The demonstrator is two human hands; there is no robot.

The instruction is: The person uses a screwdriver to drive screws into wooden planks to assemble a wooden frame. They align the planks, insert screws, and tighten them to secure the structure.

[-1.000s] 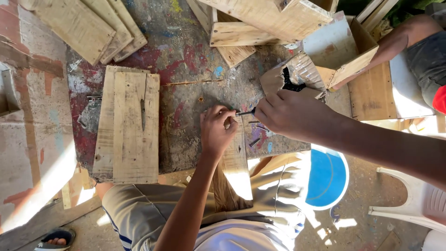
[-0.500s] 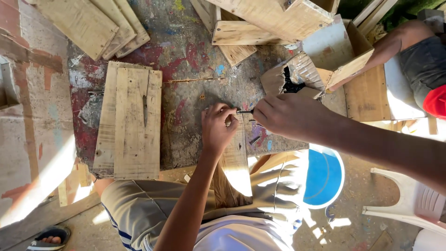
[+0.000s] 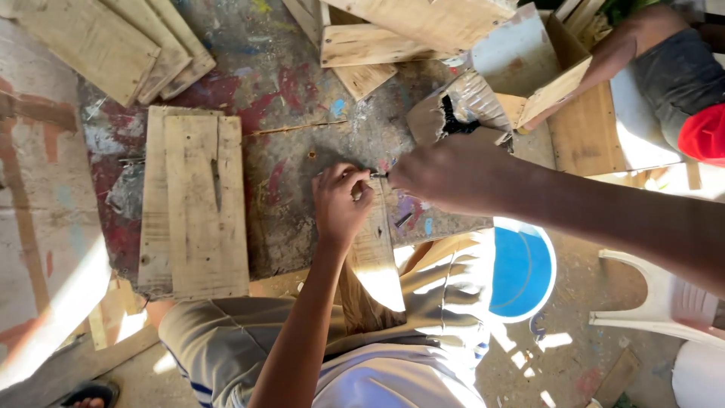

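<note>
My left hand (image 3: 340,202) reaches up from below, its fingers bunched on the top end of a narrow wooden plank (image 3: 375,261) that lies on the paint-stained worktable (image 3: 302,91). My right hand (image 3: 436,177) comes in from the right, closed and almost touching the left one. A thin dark object (image 3: 377,175) spans the small gap between the two hands, and both pinch it. What kind of object it is cannot be told. The plank's lower end rests over my lap.
A panel of joined planks (image 3: 192,204) lies left of my hands. Loose boards (image 3: 113,38) are stacked at the top left, more wood (image 3: 393,38) at the top. A torn cardboard box (image 3: 461,106), a blue bucket (image 3: 521,272), a white plastic chair (image 3: 657,302) and another person's arm (image 3: 627,45) are on the right.
My right hand has moved left, closing in on my left hand, so less of the thin dark object shows. My left hand stays on the plank's end.
</note>
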